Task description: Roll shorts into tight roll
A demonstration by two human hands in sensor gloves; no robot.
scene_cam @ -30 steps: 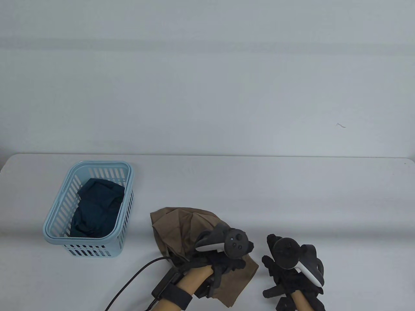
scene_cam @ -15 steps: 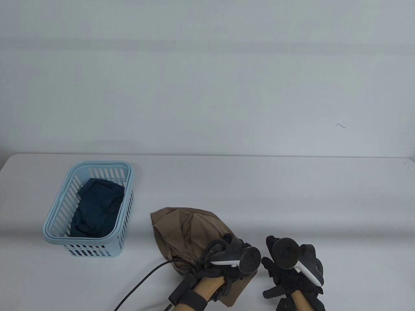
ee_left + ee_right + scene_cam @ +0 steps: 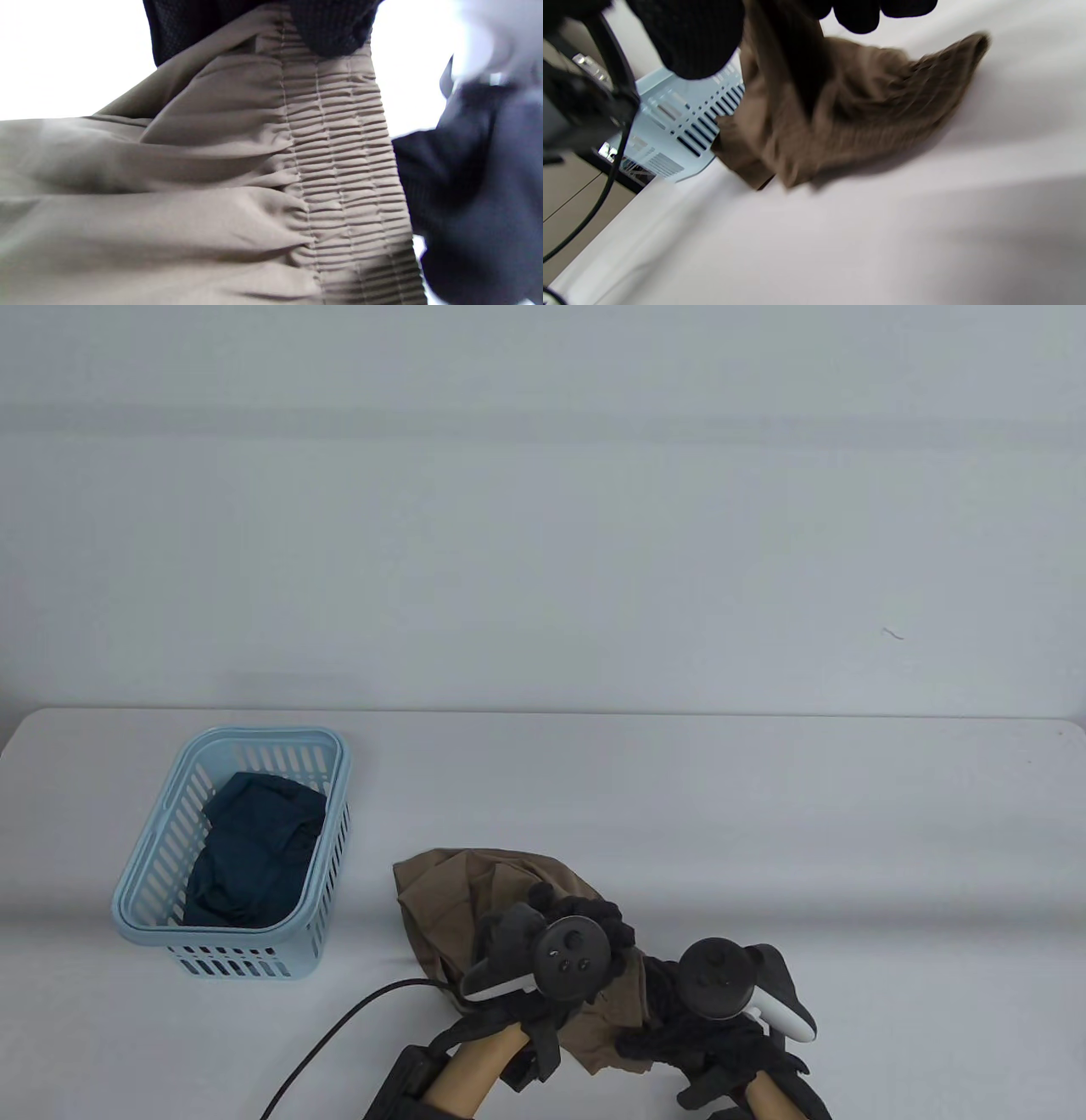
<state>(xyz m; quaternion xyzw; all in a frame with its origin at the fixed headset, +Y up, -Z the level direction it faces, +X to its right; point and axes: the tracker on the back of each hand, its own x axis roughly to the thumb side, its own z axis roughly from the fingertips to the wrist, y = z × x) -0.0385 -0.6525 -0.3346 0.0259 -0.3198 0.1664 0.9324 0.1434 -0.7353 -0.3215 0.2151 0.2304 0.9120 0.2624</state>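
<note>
The brown shorts (image 3: 458, 899) lie crumpled on the white table near its front edge. My left hand (image 3: 585, 920) grips their ribbed elastic waistband, which fills the left wrist view (image 3: 339, 169) with my gloved fingers (image 3: 331, 25) closed on it at the top. My right hand (image 3: 662, 1010) is just to the right and holds the near right part of the shorts. In the right wrist view the brown fabric (image 3: 840, 110) hangs from my gloved fingers (image 3: 695, 38) down onto the table. The part of the shorts under both hands is hidden.
A light blue slotted basket (image 3: 331, 780) stands at the left with a dark blue garment (image 3: 254, 848) in it; it also shows in the right wrist view (image 3: 683, 123). A black cable (image 3: 339, 1027) runs from my left wrist to the front edge.
My left hand has moved back left and up along the shorts with the waistband. My right hand has moved left from the bare table and taken hold of the shorts.
</note>
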